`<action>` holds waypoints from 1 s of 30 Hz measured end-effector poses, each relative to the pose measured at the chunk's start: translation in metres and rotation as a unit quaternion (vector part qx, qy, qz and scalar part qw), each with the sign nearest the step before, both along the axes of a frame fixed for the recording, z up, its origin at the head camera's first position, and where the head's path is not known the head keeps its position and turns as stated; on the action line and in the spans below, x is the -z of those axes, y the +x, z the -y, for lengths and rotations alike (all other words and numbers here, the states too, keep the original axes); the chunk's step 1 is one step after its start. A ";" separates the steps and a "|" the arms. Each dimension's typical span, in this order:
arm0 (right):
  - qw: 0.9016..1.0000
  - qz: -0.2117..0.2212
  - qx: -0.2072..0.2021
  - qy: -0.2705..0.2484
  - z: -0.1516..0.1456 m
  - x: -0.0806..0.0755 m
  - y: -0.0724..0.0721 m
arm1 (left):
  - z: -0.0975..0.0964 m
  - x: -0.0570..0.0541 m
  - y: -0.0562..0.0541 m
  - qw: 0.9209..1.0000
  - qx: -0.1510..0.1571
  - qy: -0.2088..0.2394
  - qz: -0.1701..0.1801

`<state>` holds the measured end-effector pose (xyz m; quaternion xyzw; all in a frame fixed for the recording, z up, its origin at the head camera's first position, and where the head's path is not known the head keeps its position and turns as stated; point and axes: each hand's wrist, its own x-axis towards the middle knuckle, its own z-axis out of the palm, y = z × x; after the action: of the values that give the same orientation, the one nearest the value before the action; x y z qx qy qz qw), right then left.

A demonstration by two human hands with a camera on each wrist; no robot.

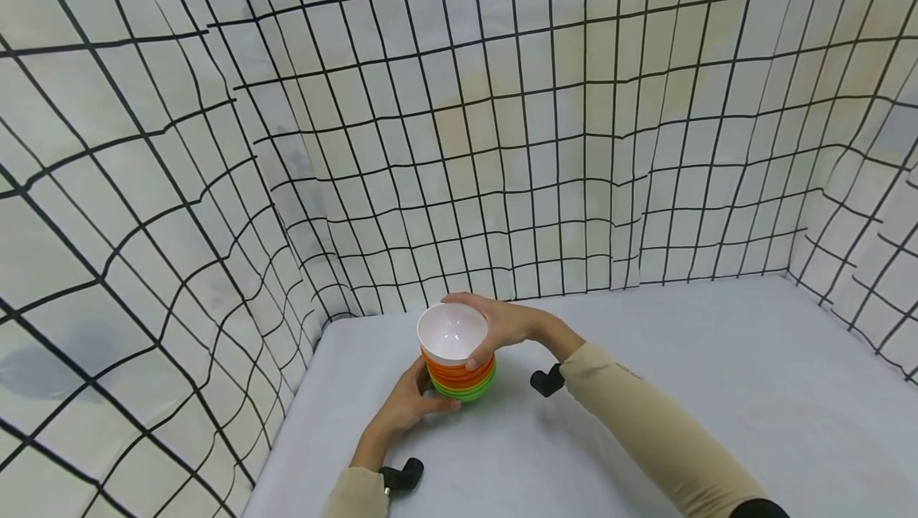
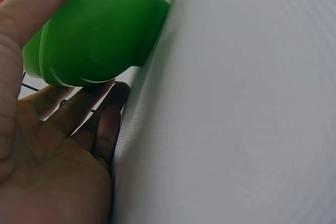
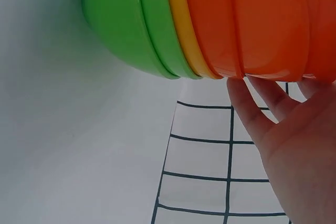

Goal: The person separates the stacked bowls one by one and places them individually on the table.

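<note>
A stack of nested bowls (image 1: 464,378) stands on the white-covered table, green at the bottom, then a yellow-orange band, then orange. The top bowl (image 1: 450,332) shows a glossy white inside. Low on the stack's left, my left hand (image 1: 405,405) holds it, thumb across the near side and fingers round the other side. In the left wrist view the lowest green bowl (image 2: 105,30) rests its foot on the cloth between thumb and fingers. My right hand (image 1: 508,322) grips the upper part from the right; its fingertips touch the orange bowls (image 3: 268,24) in the right wrist view.
The white table (image 1: 688,390) spreads out to the right and toward me. A white wall covering with a black grid (image 1: 502,143) rises behind the table and along its left. Each wrist carries a small black device, such as the one (image 1: 547,381) on the right.
</note>
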<state>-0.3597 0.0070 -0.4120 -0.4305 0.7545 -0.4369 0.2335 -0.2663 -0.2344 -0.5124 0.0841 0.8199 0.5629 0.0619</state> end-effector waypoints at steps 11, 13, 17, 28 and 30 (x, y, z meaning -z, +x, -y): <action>0.997 -0.033 0.054 -0.043 -0.007 -0.009 0.007 | 0.000 0.001 -0.001 1.000 0.000 -0.001 0.000; 0.996 -0.034 0.057 -0.062 -0.010 -0.013 0.007 | 0.000 0.001 -0.001 1.000 -0.001 -0.003 -0.003; 0.992 -0.040 0.074 -0.092 -0.018 -0.020 0.006 | 0.001 0.002 -0.002 1.000 -0.001 -0.006 -0.008; 0.973 -0.069 0.184 -0.122 -0.056 -0.018 0.005 | -0.001 0.002 -0.001 1.000 -0.004 -0.001 -0.010; 0.969 -0.067 0.201 -0.127 -0.064 -0.014 0.006 | -0.002 0.002 0.000 1.000 -0.004 0.000 -0.009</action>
<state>-0.3534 0.0712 -0.3982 -0.3240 0.7778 -0.5375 0.0335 -0.2667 -0.2326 -0.5141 0.0857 0.8207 0.5625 0.0523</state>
